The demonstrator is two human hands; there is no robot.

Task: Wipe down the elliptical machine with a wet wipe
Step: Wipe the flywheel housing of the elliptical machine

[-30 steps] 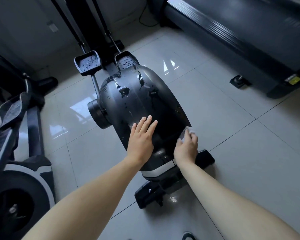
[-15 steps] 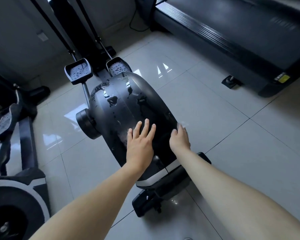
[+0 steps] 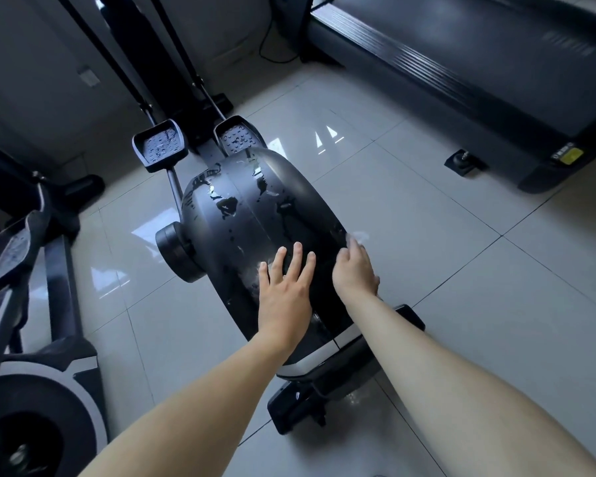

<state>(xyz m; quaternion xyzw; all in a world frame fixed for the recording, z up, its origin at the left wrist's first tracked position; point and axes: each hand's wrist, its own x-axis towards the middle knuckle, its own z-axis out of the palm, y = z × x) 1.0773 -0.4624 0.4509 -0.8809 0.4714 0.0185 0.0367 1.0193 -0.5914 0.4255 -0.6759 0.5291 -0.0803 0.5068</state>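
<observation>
The elliptical machine's glossy black housing [image 3: 241, 215] stands in the middle of the tiled floor, streaked with wet patches. My left hand [image 3: 284, 287] lies flat on its top near the rear, fingers spread. My right hand [image 3: 355, 271] is on the housing's right flank, fingers curled over a white wet wipe [image 3: 358, 237]; only a blurred edge of the wipe shows past my fingertips. Two grey pedals [image 3: 160, 144] sit at the far end of the housing.
A treadmill [image 3: 479, 74] runs along the right back. A second elliptical [image 3: 25, 373] stands at the left. A black foot bar [image 3: 324, 401] crosses below the housing near my arms. Light tiled floor [image 3: 461, 270] lies to the right.
My right hand has slid the wipe forward along the housing's right side, away from the rear foot bar. My left hand has stayed flat on top.
</observation>
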